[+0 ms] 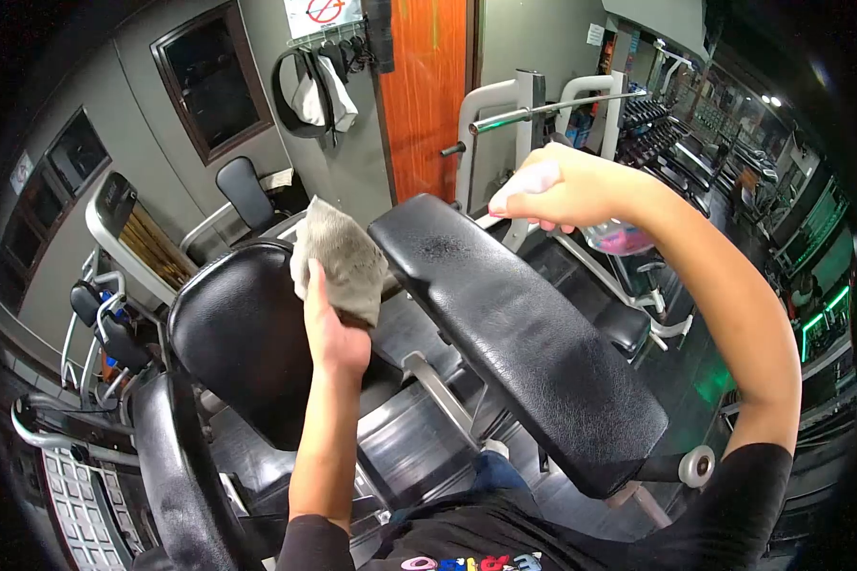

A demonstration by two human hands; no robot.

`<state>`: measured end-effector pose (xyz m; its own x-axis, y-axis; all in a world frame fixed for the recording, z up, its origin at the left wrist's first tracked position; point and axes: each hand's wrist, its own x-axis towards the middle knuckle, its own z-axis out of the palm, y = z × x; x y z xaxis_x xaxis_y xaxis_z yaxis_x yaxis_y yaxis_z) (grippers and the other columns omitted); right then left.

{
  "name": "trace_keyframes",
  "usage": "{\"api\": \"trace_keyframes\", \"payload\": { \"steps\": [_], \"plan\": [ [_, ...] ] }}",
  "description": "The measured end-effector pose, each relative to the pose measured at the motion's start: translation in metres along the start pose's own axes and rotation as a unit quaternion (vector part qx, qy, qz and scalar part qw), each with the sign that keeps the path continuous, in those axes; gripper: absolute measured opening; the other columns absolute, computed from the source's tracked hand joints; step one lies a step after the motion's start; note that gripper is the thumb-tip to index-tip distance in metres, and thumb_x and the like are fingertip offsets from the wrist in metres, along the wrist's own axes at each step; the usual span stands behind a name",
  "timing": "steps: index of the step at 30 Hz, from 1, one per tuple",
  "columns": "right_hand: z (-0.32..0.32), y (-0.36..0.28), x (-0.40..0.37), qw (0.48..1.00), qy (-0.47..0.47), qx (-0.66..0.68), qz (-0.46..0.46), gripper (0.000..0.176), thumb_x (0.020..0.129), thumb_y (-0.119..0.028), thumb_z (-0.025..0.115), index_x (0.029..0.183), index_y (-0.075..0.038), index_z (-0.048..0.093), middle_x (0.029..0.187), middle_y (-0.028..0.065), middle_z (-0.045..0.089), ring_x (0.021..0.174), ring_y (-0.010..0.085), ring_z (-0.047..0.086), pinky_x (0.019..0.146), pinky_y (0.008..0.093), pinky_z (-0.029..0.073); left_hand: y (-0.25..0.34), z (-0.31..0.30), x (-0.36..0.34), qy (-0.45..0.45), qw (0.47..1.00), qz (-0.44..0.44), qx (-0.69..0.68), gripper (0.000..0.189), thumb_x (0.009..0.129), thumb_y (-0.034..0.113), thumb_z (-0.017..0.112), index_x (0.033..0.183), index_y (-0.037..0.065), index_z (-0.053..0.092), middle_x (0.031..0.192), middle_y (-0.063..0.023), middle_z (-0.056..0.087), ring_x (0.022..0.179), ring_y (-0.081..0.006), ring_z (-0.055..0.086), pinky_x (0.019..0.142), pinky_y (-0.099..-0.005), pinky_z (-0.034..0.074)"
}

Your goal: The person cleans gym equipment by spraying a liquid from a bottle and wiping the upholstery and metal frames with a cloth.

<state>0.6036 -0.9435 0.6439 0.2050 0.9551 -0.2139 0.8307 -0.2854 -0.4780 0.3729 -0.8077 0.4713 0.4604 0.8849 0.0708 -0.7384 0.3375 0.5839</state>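
My left hand [336, 338] is closed on a grey cloth [338, 262], which is folded and hangs over the fingers with dark marks on it. My right hand [560, 190] grips a spray bottle [621, 240] by its neck. Pink shows on the bottle's lower part, and the forearm hides some of it. The white nozzle points at a long black padded bench [524, 319]. Small droplets [438, 249] dot the far end of that pad. A black seat backrest [243, 333] is to the left of the cloth, apart from it.
Another black pad [176, 466] stands at lower left. A barbell [552, 112] rests on a white rack behind the bench. Dumbbells [649, 119] line the right side. A belt and cloths [319, 95] hang on the wall beside an orange door [430, 95].
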Motion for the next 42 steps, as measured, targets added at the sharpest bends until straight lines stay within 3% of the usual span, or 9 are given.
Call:
{"api": "trace_keyframes", "payload": {
  "steps": [5,9,12,18,20,26,29,40,42],
  "plan": [
    [0.010,0.021,-0.048,0.984,0.099,0.065,-0.135,0.041,0.090,-0.040,0.062,0.084,0.000,0.067,0.061,0.0070,0.057,0.056,0.0140,0.053,0.056,0.0307,0.046,-0.025,0.017,0.061,-0.020,0.916,0.117,0.383,0.042,0.097,0.032,0.056,0.125,0.000,0.056,0.122,-0.0118,0.061,0.111,-0.0216,0.056,0.099,-0.0360,0.042],
    [0.031,0.043,-0.080,0.974,0.138,-0.064,-0.165,0.038,0.087,-0.036,0.064,0.071,-0.002,0.060,0.062,0.0146,0.057,0.060,0.0298,0.058,0.059,0.0392,0.046,-0.077,0.001,0.111,-0.262,0.529,0.287,0.754,0.036,0.092,0.028,0.056,0.118,0.004,0.061,0.115,-0.0222,0.061,0.115,-0.0374,0.053,0.100,-0.0441,0.039],
    [0.061,0.061,-0.078,0.963,0.185,-0.080,-0.181,0.036,0.085,-0.037,0.065,0.075,-0.003,0.060,0.067,0.0157,0.058,0.064,0.0355,0.060,0.060,0.0426,0.047,-0.071,0.032,0.068,-0.326,0.590,0.136,0.726,0.037,0.087,0.020,0.061,0.122,0.008,0.061,0.131,-0.0117,0.057,0.128,-0.0336,0.047,0.111,-0.0455,0.028],
    [0.098,0.074,-0.043,0.947,0.281,0.000,-0.154,0.032,0.085,-0.036,0.065,0.080,-0.004,0.062,0.069,0.0143,0.059,0.066,0.0350,0.060,0.060,0.0420,0.047,-0.072,0.029,0.056,-0.388,0.407,0.262,0.785,0.053,0.084,0.020,0.065,0.135,0.020,0.051,0.141,-0.0083,0.050,0.131,-0.0316,0.045,0.111,-0.0504,0.031],
    [0.103,0.069,-0.041,0.920,0.343,0.016,-0.187,0.031,0.085,-0.036,0.065,0.081,-0.005,0.062,0.071,0.0141,0.059,0.066,0.0348,0.060,0.059,0.0419,0.047,-0.057,0.047,0.089,-0.263,0.527,0.100,0.802,0.038,0.088,0.028,0.063,0.122,0.013,0.060,0.119,-0.0217,0.062,0.116,-0.0397,0.056,0.109,-0.0473,0.036],
    [0.118,0.070,-0.037,0.910,0.356,-0.091,-0.191,0.027,0.082,-0.034,0.068,0.090,-0.009,0.066,0.082,0.0056,0.064,0.071,0.0250,0.061,0.065,0.0346,0.041,-0.069,0.059,0.105,-0.297,0.487,0.100,0.815,0.039,0.087,0.024,0.061,0.122,0.007,0.060,0.126,-0.0203,0.059,0.120,-0.0423,0.052,0.103,-0.0432,0.042],
    [0.122,0.069,-0.032,0.907,0.356,-0.114,-0.195,0.026,0.081,-0.035,0.069,0.088,-0.010,0.066,0.080,0.0037,0.063,0.070,0.0235,0.060,0.065,0.0345,0.041,-0.105,0.040,0.110,-0.429,0.439,0.305,0.728,0.041,0.084,0.016,0.061,0.125,0.011,0.060,0.130,-0.0153,0.057,0.124,-0.0394,0.050,0.105,-0.0416,0.041],
    [0.132,0.085,-0.022,0.899,0.361,-0.160,-0.191,0.025,0.079,-0.036,0.071,0.087,-0.013,0.064,0.075,0.0011,0.060,0.066,0.0193,0.058,0.063,0.0348,0.036,-0.093,0.042,0.177,-0.248,0.501,0.021,0.829,0.039,0.083,0.018,0.057,0.122,0.017,0.062,0.119,-0.0117,0.064,0.115,-0.0343,0.057,0.098,-0.0424,0.045],
    [0.132,0.086,-0.021,0.900,0.359,-0.157,-0.192,0.026,0.079,-0.036,0.071,0.087,-0.013,0.064,0.075,0.0012,0.060,0.066,0.0194,0.058,0.063,0.0346,0.036,-0.102,0.031,0.163,-0.359,0.456,0.252,0.774,0.041,0.082,0.018,0.057,0.122,0.017,0.062,0.126,-0.0092,0.061,0.125,-0.0328,0.050,0.106,-0.0417,0.038]
  ]
}}
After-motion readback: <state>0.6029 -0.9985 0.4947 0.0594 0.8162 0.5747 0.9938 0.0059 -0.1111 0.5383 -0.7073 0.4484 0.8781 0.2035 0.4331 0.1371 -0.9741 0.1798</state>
